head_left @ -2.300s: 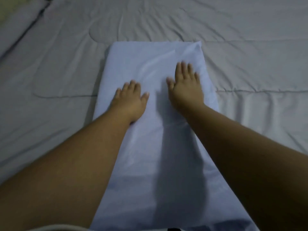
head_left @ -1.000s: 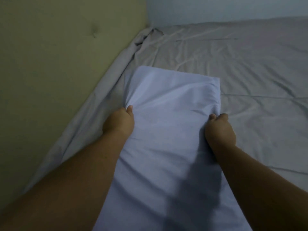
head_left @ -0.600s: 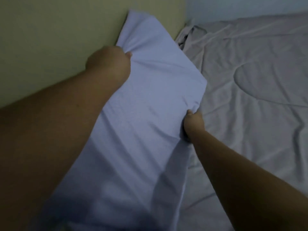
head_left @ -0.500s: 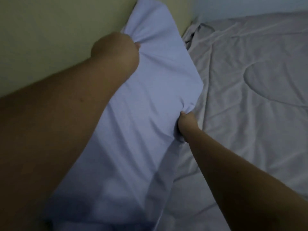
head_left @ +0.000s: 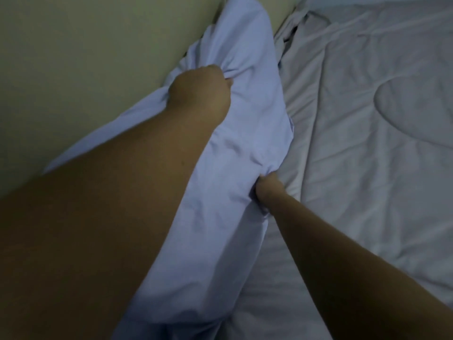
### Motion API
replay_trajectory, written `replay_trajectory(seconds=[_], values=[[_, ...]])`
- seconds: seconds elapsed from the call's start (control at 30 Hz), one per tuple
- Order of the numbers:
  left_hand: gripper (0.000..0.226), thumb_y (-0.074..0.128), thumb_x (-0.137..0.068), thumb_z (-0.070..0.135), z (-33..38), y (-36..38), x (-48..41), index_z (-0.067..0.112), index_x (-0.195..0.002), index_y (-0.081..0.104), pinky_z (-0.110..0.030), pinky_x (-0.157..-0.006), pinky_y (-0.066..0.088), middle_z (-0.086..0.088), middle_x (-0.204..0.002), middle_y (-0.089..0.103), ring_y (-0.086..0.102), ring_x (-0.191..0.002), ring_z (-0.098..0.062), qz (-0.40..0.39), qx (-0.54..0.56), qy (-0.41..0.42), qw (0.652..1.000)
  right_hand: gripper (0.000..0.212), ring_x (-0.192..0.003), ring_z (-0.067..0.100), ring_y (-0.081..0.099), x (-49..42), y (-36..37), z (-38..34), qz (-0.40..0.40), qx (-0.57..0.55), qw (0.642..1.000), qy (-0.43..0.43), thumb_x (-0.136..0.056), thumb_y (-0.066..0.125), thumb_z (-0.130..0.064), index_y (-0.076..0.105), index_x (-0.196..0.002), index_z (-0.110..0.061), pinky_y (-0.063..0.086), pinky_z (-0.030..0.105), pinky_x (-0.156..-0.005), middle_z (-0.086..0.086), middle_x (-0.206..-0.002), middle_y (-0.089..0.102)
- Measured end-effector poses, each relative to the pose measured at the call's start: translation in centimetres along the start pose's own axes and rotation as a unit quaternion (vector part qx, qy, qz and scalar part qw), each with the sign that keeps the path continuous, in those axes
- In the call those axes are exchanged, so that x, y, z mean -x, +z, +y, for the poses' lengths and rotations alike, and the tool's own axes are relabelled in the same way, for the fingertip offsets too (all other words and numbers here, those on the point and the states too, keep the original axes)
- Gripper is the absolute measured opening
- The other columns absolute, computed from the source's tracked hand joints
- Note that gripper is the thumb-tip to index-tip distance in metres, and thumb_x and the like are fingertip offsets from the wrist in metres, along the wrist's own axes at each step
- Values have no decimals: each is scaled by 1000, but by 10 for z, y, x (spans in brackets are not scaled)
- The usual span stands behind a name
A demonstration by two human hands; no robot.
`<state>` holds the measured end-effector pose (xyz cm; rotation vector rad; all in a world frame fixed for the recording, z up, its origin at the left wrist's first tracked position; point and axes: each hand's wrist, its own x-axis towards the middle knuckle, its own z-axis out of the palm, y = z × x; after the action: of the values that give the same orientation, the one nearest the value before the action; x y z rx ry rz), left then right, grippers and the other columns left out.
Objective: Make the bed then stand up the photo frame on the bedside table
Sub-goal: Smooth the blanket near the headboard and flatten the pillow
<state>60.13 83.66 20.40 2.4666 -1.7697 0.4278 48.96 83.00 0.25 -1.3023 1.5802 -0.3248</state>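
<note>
A pale blue pillow [head_left: 247, 133] leans tilted against the yellow-green headboard [head_left: 85, 57], its far corner raised near the top of the view. My left hand [head_left: 201, 92] is fisted in the fabric along the pillow's upper left edge. My right hand [head_left: 268, 190] pinches the pillow's lower right edge, low against the bed. The grey quilted cover [head_left: 367, 143] is spread over the bed to the right, with wrinkles. The photo frame and bedside table are not in view.
The quilt bunches into a crumpled fold [head_left: 294, 23] where the bed meets the headboard. A pale wall runs behind the bed's far edge at top right.
My hands went from flat on the pillow to gripping its sides. They lifted it off the quilt and swung it left against the headboard; since half a second ago it sits slightly lower.
</note>
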Motion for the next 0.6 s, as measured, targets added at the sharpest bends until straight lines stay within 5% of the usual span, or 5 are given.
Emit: replay_trajectory(seconds=[0.1, 0.23, 0.37, 0.6], values=[[49, 37, -98, 41, 6, -13, 6, 2, -128, 40, -44, -89, 41, -25, -128, 51, 52, -114, -41, 7, -46, -43, 998, 51, -125, 42, 43, 18, -17, 3, 16, 34, 999, -32, -99, 35, -33, 32, -140, -2, 34, 40, -103, 28, -136, 44], [69, 34, -95, 51, 22, -29, 33, 13, -149, 14, -46, -110, 22, -16, -155, 17, 23, -138, -37, 16, -160, -22, 987, 46, -124, 40, 43, 46, -49, 3, 29, 78, 989, -126, -99, 36, -32, 38, -132, -1, 35, 41, -101, 26, -134, 45], [70, 23, -96, 55, 42, -27, 109, 21, -152, -3, -48, -119, -4, -2, -162, -8, -6, -148, -30, -24, -137, -33, 990, 46, -125, 36, 42, 85, -76, 3, 5, 131, 966, -223, -98, 40, -32, 40, -134, -4, 35, 40, -101, 20, -136, 45], [70, 27, -96, 55, 47, -36, 285, 25, -152, -3, -46, -119, -7, 1, -161, -12, -13, -147, -30, -59, -27, -232, 971, 47, -122, 32, 49, 180, -89, 37, -33, 225, 872, -433, -95, 47, -37, 51, -132, -10, 38, 40, -103, 14, -133, 55]])
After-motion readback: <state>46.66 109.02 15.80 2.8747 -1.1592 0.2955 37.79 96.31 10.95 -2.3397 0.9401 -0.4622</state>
